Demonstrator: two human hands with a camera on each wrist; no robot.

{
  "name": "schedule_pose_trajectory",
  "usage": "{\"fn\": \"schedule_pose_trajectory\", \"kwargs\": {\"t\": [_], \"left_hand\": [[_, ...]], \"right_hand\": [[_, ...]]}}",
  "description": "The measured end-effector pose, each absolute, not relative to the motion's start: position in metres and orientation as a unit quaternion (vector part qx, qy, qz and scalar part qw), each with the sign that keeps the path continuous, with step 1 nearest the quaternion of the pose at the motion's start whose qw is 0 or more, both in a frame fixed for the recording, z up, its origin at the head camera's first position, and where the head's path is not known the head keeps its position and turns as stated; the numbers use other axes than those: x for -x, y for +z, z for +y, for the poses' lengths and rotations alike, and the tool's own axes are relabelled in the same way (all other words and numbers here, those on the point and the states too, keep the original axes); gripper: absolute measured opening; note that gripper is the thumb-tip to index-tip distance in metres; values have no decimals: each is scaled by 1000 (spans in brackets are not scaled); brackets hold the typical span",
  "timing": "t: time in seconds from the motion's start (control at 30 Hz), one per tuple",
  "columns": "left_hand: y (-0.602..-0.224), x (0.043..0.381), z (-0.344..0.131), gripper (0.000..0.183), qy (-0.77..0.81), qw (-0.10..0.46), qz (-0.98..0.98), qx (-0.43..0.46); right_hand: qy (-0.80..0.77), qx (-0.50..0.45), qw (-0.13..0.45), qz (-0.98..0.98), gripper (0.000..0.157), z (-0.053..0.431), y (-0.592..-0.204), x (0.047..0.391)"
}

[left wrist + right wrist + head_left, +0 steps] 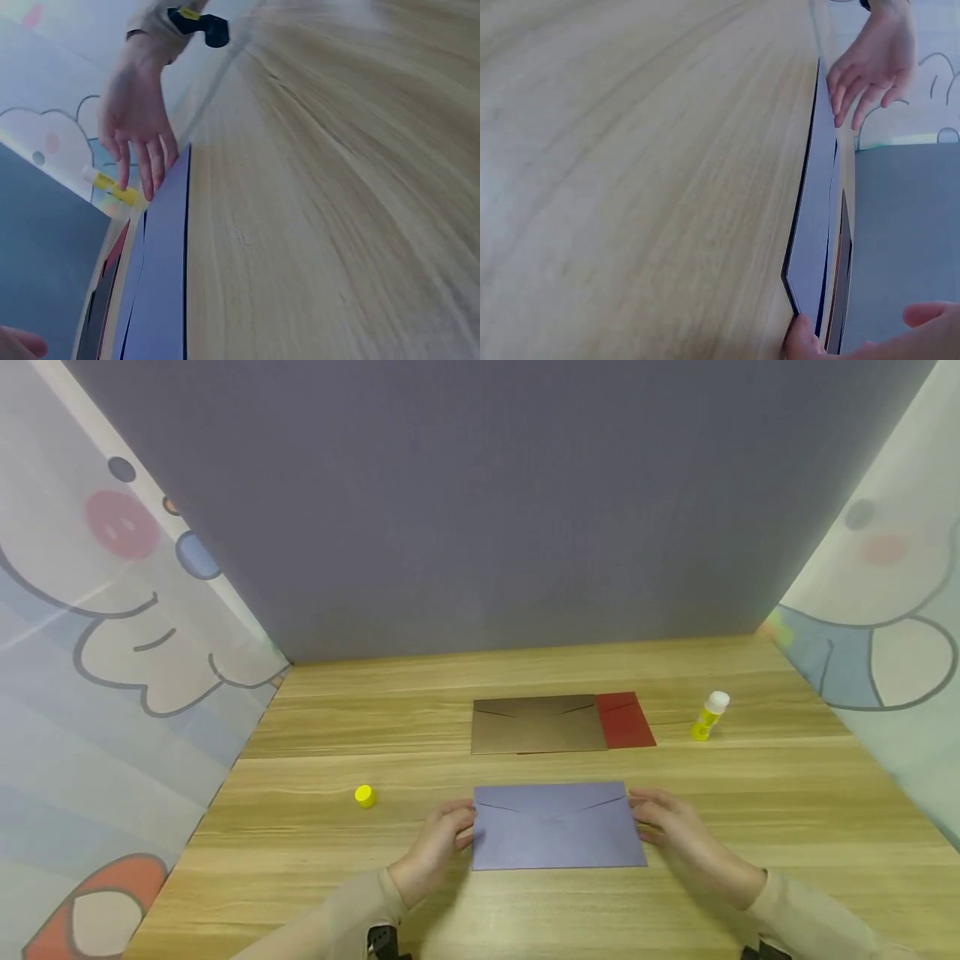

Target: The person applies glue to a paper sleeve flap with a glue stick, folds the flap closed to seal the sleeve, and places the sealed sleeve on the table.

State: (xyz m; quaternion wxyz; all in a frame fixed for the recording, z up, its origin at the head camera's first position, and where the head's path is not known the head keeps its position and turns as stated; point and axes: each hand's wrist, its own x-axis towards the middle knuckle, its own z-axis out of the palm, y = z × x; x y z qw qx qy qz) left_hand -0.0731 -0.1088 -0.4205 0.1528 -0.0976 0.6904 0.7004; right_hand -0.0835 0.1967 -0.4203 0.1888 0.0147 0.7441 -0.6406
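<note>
A purple envelope [558, 827] lies flat on the table, its flap toward the far side. At its left edge is my left hand [438, 843], fingertips touching or very close to the paper. My right hand [678, 835] is at the opposite short edge in the same way. In the left wrist view, the right hand [139, 127] reaches down with fairly straight fingers beside the envelope [166, 247]. The right wrist view shows the left hand [877, 67] with loosely extended fingers along the envelope's far end. Neither hand curls round anything.
Behind the purple envelope, a brown envelope [536, 727] partly covers a red envelope [628, 722]. A yellow glue stick with a white end [708, 717] stands at the right. A small yellow cap [365, 796] sits at the left. A grey panel [510, 527] rises behind the table.
</note>
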Motion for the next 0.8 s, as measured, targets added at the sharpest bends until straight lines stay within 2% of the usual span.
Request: {"fn": "schedule_pose_trajectory", "kwargs": {"t": [0.17,0.5,0.6,0.63,0.8], "left_hand": [[-421,76,-108,48,718,147,666,137],[-422,79,-107,49,713,124,673,153],[-422,80,-108,48,712,113,674,158],[-422,81,-108,48,712,111,675,158],[-418,84,-109,47,711,97,679,158]], "right_hand": [[-661,-32,202,722,50,196,-421,87],[-726,-15,161,668,58,202,-444,100],[-725,-27,171,667,55,200,-439,101],[-709,-48,177,681,59,196,-432,100],[-694,-57,184,694,50,189,-422,100]]}}
